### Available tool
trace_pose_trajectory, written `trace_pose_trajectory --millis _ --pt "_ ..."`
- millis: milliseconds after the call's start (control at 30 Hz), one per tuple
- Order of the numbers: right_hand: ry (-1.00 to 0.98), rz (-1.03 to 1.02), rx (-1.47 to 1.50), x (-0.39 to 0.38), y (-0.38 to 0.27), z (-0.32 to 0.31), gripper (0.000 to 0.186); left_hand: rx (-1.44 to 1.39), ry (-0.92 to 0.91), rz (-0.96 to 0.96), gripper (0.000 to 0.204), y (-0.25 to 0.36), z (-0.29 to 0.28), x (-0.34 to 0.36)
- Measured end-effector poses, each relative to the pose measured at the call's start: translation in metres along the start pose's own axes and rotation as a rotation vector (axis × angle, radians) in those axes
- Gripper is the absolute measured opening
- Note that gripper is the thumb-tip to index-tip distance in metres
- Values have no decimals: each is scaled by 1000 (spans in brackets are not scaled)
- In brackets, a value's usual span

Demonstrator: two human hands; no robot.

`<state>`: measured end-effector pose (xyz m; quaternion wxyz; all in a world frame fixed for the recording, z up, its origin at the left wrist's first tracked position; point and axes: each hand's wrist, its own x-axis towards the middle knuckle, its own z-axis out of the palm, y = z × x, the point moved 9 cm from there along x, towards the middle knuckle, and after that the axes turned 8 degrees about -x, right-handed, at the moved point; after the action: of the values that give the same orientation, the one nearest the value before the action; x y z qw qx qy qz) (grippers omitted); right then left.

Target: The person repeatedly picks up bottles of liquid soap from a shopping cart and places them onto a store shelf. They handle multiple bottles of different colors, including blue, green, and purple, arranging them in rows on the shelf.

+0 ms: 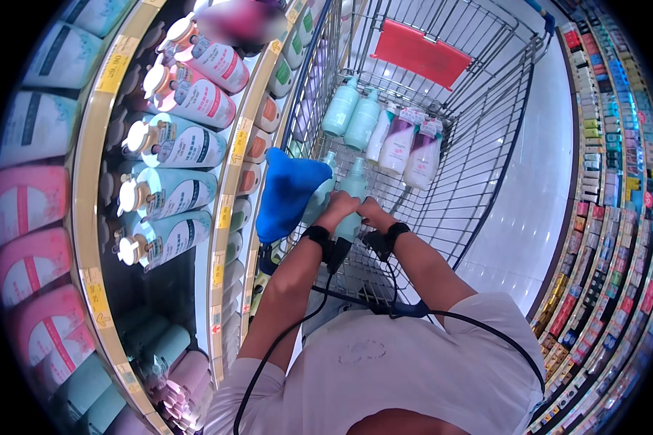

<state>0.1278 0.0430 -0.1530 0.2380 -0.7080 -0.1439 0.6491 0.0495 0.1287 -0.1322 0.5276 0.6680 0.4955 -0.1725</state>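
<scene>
My left hand (341, 206) and my right hand (374, 213) are together inside the shopping cart, fingers curled round a pale teal pump bottle (355, 181) from both sides. The bottle stands roughly upright, its middle partly hidden by my hands. Close beside my left hand is a second teal bottle (322, 194), partly covered by a blue cloth (290, 194) draped over the cart's left side. Farther into the cart stand two more teal pump bottles (362, 119) and several white-and-purple bottles (397, 147).
The wire shopping cart (479, 174) has a red panel (422, 52) at its far end. Left of it, a shelf edge (228, 181) borders rows of pink pump bottles (194, 99) and light blue pump bottles (174, 190). Shelves of small packages (595, 181) line the right, beyond a shiny floor (519, 217).
</scene>
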Motion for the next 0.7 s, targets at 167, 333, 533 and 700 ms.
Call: trace_pose_trajectory --millis 167,333,533,700 --pt "10 -314 74 -104 -103 -33 64 -157 231 500 74 82 -50 -86" --pt "163 -844 -235 -231 -201 -52 75 -355 390 849 103 141 -89 -219" --pt "279 -926 -583 -374 -226 -5 86 -831 236 1031 99 130 -105 -333" --pt "-78 -856 -317 -378 -195 43 81 -1276 6 800 64 83 -90 -371"
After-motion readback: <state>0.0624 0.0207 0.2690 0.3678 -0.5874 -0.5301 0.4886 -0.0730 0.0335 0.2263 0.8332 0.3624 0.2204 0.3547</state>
